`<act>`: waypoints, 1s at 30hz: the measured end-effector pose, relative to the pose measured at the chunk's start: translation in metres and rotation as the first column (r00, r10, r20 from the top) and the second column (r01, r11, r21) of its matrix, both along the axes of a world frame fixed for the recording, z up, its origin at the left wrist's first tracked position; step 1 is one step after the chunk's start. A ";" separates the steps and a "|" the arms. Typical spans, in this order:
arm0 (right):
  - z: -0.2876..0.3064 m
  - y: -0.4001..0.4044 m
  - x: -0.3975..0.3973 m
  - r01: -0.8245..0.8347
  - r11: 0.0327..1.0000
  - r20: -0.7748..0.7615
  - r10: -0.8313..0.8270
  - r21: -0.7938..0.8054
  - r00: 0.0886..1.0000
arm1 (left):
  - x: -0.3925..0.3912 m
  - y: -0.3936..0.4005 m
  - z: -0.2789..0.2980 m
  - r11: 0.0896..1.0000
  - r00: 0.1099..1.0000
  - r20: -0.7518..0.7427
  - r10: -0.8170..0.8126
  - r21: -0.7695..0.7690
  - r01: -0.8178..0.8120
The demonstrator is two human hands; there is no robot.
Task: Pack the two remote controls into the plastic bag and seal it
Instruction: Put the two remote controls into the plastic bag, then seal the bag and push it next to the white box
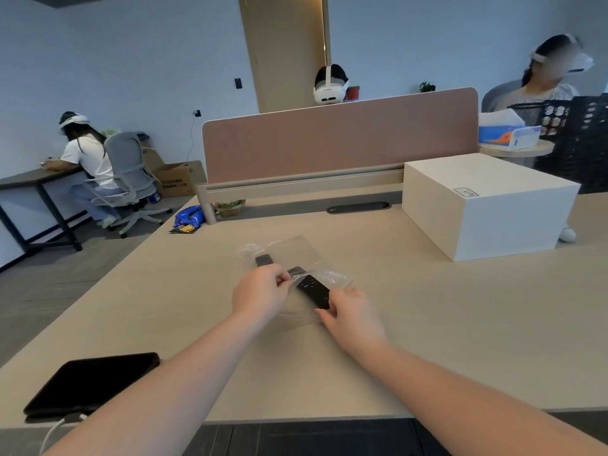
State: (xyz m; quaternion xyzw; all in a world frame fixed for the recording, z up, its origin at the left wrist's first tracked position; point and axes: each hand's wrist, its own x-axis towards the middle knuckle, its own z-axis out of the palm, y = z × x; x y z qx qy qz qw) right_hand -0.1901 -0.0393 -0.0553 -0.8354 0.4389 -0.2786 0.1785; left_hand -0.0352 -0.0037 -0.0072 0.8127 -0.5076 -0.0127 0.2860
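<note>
Office room, pale tabletop [427,324], plastic bag [296,255] lying mid-tabletop with both remotes at it.
Left hand [260,296] pinched the bag's edge; right hand [353,319] fingers gripped the black remote [312,291], half in. Second remote [264,260] under the film. Bag looked thin, floppy, slippery: take it at the mouth. Remotes looked stiff and light.

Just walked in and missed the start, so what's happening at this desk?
A person is packing remote controls into a clear plastic bag on the table. The left hand pinches the bag, while the right hand holds the near end of a black remote. Another remote lies farther back. The bag isn't sealed yet.
</note>
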 end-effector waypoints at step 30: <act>-0.018 -0.045 -0.006 -0.001 0.991 -0.068 -0.009 -0.135 0.998 | 0.015 0.019 -0.021 0.959 0.934 0.221 -0.281 0.110 0.263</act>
